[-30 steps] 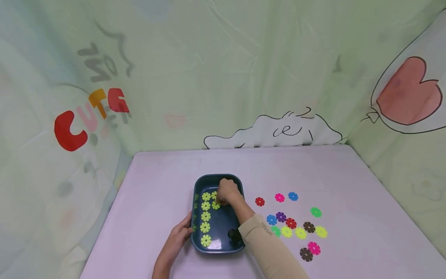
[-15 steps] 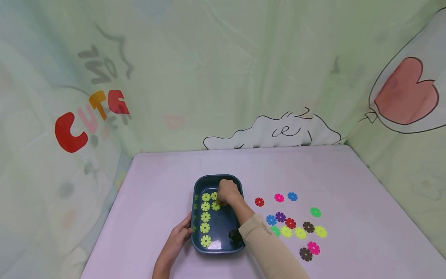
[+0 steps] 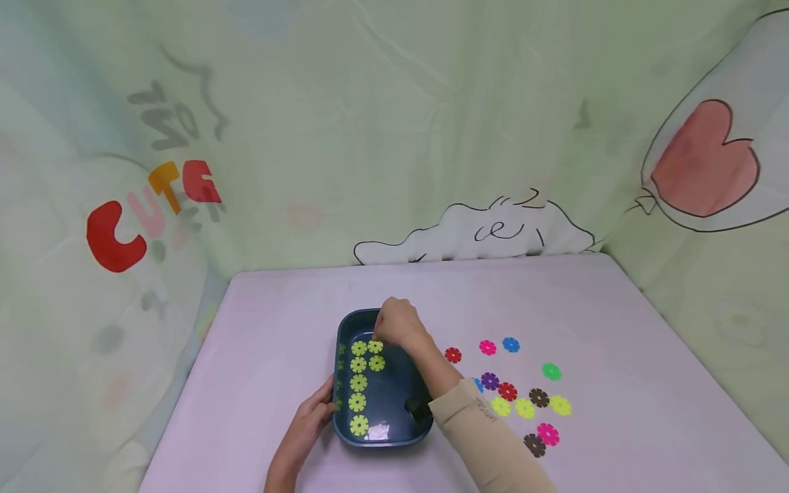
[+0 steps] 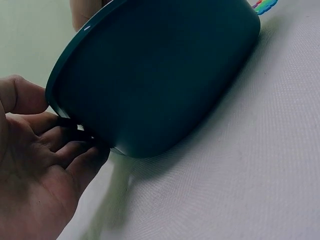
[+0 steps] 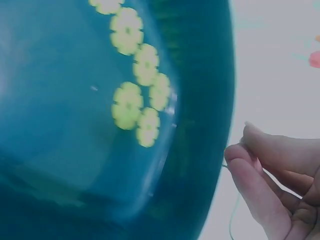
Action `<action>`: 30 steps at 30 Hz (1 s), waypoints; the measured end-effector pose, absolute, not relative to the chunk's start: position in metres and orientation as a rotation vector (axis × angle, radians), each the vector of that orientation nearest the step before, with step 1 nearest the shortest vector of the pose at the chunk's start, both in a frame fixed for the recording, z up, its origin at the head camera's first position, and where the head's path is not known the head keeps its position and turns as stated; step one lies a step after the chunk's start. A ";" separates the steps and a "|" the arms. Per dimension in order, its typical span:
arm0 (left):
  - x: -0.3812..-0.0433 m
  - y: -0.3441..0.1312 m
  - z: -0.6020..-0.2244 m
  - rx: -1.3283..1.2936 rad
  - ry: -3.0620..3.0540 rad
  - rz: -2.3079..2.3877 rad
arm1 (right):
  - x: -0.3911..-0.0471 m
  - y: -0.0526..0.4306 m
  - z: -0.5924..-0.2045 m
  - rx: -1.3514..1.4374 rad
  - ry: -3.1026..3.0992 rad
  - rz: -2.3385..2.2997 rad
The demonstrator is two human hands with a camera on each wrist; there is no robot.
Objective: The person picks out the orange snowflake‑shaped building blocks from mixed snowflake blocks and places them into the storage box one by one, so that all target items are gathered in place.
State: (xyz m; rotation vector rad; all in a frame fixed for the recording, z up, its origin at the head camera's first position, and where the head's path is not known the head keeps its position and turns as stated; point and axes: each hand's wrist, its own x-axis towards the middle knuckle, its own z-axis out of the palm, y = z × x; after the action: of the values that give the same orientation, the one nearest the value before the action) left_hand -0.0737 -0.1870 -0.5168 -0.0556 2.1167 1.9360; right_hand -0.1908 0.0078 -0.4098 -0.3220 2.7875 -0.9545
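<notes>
In the head view, a dark blue tray (image 3: 388, 445) holds yellow snowflake discs (image 3: 359, 383), a longer column at its left and two more beside that column's upper end. My left hand (image 3: 311, 418) grips the tray's left side. In the left wrist view, the thumb lies at the rim and the fingers curl below it. My right hand (image 3: 397, 322) is above the tray's upper right part, next to the top disc of the short column. In the right wrist view, its fingers are loosely bent, with thumb and index tips close together and no disc visible between them.
Loose snowflake discs in several colours lie on the table right of the tray, among them a red disc (image 3: 453, 355), a green disc (image 3: 551, 372) and a brown disc (image 3: 535, 446). A small black object (image 3: 417, 409) shows under the right forearm. A printed curtain (image 3: 308, 137) surrounds the table.
My right hand has risen from inside the tray toward its far edge, and the top disc of the short column shows more. The left hand keeps its hold on the tray.
</notes>
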 end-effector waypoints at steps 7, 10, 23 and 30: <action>-0.074 -0.188 -0.519 -0.094 2.138 1.920 | -0.187 0.016 -0.399 -0.296 2.802 -0.974; -0.074 -0.188 -0.520 -0.107 2.138 1.917 | -0.186 0.019 -0.400 -0.270 2.785 -0.994; -0.072 -0.186 -0.518 -0.005 2.085 1.968 | -0.182 0.029 -0.402 -0.237 2.768 -1.007; -0.072 -0.187 -0.518 -0.024 2.106 1.945 | -0.181 0.040 -0.400 -0.182 2.792 -1.003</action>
State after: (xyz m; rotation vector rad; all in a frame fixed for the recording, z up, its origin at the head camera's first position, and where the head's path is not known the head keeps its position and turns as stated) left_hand -0.0718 -0.1874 -0.5176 -0.0238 2.1062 1.9450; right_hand -0.1807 0.0399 -0.4003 -0.1823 2.7920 -1.0033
